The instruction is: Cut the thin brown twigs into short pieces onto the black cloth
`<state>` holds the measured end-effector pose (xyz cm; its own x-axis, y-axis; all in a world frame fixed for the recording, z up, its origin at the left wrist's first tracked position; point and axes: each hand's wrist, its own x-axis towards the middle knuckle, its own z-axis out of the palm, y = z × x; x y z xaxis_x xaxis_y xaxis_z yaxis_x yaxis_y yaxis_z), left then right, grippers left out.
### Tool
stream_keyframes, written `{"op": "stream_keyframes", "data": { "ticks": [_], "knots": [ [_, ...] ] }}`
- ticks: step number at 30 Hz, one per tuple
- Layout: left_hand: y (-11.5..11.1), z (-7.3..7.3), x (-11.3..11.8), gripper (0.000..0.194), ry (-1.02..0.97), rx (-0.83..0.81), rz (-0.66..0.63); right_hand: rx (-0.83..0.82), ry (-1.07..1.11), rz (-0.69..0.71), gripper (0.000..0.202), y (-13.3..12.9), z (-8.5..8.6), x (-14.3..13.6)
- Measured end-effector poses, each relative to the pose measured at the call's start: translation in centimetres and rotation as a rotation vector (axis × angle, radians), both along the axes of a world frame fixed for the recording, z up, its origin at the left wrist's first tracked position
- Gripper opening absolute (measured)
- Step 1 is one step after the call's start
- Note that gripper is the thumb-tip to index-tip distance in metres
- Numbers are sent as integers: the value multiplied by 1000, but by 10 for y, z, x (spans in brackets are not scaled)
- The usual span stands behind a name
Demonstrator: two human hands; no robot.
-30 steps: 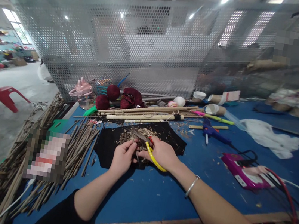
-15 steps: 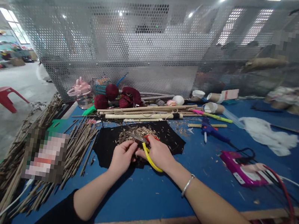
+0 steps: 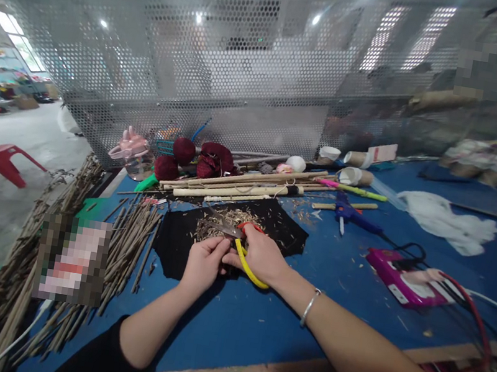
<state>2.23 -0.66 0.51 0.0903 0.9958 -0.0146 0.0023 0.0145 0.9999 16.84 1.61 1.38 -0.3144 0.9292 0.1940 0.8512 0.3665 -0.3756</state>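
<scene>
My right hand (image 3: 260, 256) grips a pair of scissors (image 3: 249, 268) with yellow and red handles, their blades pointing left over a heap of plant clippings (image 3: 224, 223). Close against its fingertips, my left hand (image 3: 205, 261) is closed in a pinch. Whatever sits between those left fingers is hidden from me. Beneath both hands lies a black cloth (image 3: 176, 244) on the blue table, with the clippings spread across its middle. Left of the cloth is a pile of cut dry stems (image 3: 129, 242).
A long bundle of dry stalks (image 3: 3, 273) lines the table's left side. Behind the cloth are bamboo sticks (image 3: 238, 192) and dark red yarn balls (image 3: 184, 151). To the right are a blue glue gun (image 3: 352, 216), a purple power strip (image 3: 403, 283) with cables, and white cloth (image 3: 450, 221).
The view has shifted slightly. My hands stay together over the black cloth, and the scissors remain in my right hand with barely any movement.
</scene>
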Motion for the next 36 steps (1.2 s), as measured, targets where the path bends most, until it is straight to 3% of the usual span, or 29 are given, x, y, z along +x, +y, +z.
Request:
{"op": "stream_keyframes", "data": {
  "ticks": [13, 30, 36],
  "knots": [
    [3, -2, -2, 40, 70, 15, 44, -108, -36, -96, 51, 0, 3, 0],
    [3, 1, -3, 34, 56, -67, 31, -198, -68, -114, 56, 3, 3, 4],
    [5, 0, -3, 36, 7, -57, 70, -167, -103, -139, 59, 4, 7, 4]
  ]
}}
